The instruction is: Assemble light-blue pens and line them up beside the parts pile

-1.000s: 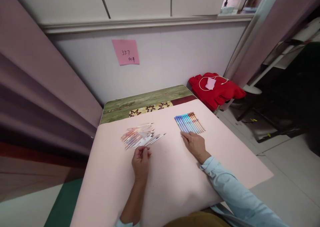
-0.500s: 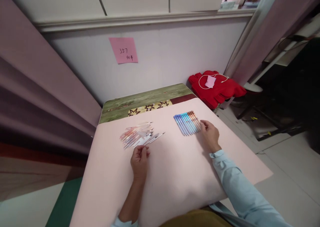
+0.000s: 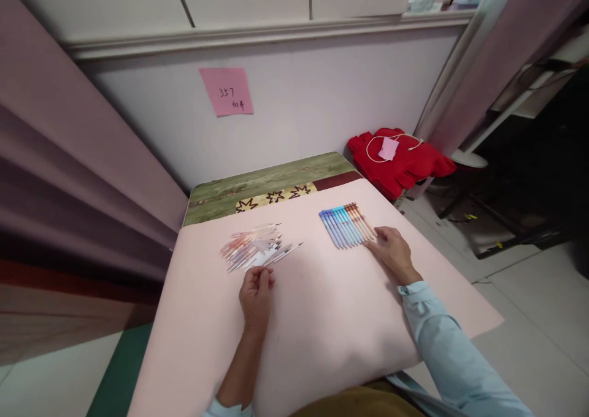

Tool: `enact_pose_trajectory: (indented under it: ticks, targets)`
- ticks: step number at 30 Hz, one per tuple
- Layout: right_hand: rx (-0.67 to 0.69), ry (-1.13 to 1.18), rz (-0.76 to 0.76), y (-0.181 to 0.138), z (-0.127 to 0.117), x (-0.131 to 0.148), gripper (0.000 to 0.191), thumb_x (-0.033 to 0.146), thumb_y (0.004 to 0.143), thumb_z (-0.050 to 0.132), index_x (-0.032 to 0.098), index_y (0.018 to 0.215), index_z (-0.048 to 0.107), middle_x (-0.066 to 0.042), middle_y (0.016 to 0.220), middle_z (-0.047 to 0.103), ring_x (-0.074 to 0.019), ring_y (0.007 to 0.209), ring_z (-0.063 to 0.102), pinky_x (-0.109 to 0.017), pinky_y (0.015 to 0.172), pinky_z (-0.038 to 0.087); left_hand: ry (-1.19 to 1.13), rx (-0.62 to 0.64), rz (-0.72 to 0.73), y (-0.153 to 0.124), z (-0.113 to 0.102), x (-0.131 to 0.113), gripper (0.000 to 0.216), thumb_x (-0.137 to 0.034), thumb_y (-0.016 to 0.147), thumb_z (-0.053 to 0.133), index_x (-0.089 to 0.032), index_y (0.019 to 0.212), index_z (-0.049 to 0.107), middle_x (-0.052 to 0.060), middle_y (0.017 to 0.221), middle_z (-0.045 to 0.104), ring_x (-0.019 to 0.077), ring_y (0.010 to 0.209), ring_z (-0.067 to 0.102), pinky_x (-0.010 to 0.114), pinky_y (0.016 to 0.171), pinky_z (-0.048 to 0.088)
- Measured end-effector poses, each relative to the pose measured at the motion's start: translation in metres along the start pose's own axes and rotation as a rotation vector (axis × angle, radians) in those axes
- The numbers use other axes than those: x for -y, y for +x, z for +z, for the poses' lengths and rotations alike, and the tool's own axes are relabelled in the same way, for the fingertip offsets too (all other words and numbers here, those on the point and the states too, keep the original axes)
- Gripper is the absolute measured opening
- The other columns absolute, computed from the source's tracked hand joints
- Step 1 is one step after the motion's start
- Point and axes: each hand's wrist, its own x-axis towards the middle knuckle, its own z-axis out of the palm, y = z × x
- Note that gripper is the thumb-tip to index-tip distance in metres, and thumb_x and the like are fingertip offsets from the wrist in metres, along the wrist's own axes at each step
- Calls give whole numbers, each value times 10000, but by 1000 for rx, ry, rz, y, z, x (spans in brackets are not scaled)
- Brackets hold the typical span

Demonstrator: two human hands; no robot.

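Observation:
A neat row of blue and orange pens [image 3: 346, 225] lies on the pink table cover [image 3: 322, 319] at the right. My right hand [image 3: 393, 252] rests flat beside the row's right end, fingers stretched out and touching the outermost orange pen. A loose heap of clear and pinkish pens [image 3: 254, 249] lies at the left. My left hand [image 3: 255, 293] sits just below that heap, fingers curled in a pinch on the near end of one pen.
The green patterned tabletop [image 3: 271, 187] shows beyond the cover, against a white wall with a pink sticky note [image 3: 226, 91]. A red cloth [image 3: 401, 159] with a white cord lies to the right. Purple curtains hang on both sides.
My right hand moved from below the left end of the pen row to its right side. The left hand stayed put.

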Motion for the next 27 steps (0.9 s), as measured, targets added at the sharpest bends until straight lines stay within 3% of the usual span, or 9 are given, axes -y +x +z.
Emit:
enact_pose_trajectory:
  ticks: [16,27]
  targets:
    - [-39,51,-35,-3,0,-1,548,585,741,652,211,1142,654,-81,1160,628,-232,959,602,-369,837,472,18,3,19,-1,1,-3,213,-373,816,644,-174,880,607,55,861,698,120,652,612,263,652,538]
    - [-45,-37,-59,-4,2,0,468,554,867,508,215,1154,656,-80,1206,613,-237,1010,581,-363,817,442,2,1,17,-1,0,3,211,-371,816,638,-174,877,599,50,849,689,117,648,608,264,654,537]
